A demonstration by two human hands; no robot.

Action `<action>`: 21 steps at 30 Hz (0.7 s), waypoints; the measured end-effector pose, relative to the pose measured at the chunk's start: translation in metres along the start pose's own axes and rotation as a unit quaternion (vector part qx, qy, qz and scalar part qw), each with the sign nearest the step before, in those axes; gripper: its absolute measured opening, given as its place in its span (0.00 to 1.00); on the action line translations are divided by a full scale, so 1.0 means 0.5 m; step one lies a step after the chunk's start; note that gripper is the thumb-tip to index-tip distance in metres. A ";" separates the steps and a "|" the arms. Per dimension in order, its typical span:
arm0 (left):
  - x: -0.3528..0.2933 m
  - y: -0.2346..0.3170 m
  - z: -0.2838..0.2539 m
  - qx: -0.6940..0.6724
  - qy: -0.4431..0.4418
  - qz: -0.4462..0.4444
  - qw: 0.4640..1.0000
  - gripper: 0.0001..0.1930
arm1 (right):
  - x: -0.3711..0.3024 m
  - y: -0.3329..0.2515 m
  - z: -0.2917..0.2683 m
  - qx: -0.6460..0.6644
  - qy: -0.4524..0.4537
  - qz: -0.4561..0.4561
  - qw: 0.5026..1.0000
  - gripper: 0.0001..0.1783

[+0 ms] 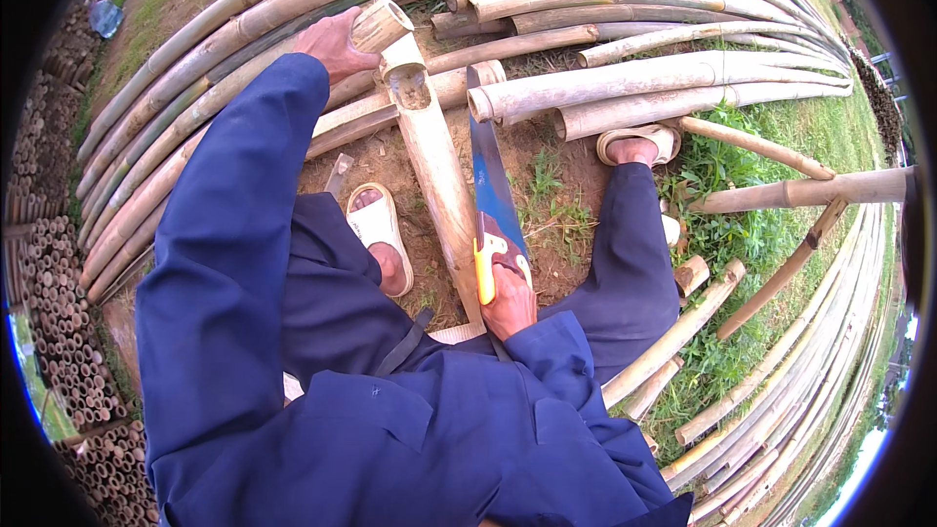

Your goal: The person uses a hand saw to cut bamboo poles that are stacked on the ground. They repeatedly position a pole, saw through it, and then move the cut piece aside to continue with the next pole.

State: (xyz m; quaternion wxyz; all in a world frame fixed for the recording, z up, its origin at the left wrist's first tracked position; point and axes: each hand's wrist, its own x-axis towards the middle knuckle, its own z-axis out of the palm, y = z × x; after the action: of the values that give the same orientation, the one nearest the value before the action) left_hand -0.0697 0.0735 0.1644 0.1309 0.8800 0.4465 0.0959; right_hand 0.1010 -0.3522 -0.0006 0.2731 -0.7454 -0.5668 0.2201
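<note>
My right hand (510, 303) is closed round the yellow and maroon handle of a handsaw (500, 197). Its blue and grey blade points away from me, just right of a bamboo post (436, 166). That post has a hollow notch cut near its far end and runs back toward my lap. With my left hand (337, 44) I grip a bamboo pole (283, 51) close to its cut end, which lies against the post's notched tip. The saw's teeth and any contact with bamboo cannot be made out.
Long bamboo poles (625, 88) lie stacked ahead and to the right. More poles (771, 429) stretch along the lower right, near a bamboo frame (791, 195). Piled bamboo ends (63, 303) stand at the far left. My sandalled feet (379, 234) rest on bare soil with weeds.
</note>
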 end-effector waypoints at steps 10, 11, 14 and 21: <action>-0.029 0.017 -0.001 -0.003 -0.027 0.019 0.999 0.39 | 0.172 -0.119 -0.133 0.004 0.062 -0.109 0.992 0.33; -0.034 0.028 -0.004 0.001 -0.037 0.022 0.999 0.39 | 0.201 -0.150 -0.134 0.004 0.064 -0.138 0.988 0.30; -0.040 0.071 0.015 0.039 -0.096 0.029 0.994 0.44 | 0.283 -0.243 -0.077 -0.058 -0.044 -0.327 0.942 0.26; -0.072 0.075 0.048 0.004 -0.112 0.018 0.994 0.34 | 0.453 -0.334 0.034 -0.316 -0.223 -0.472 0.792 0.25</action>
State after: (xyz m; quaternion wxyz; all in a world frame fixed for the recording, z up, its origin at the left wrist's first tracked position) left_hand -0.0553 0.0196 0.1515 0.1747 0.8938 0.4130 -0.0027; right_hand 0.0283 -0.0960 0.0919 -0.0419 -0.3597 -0.9316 0.0325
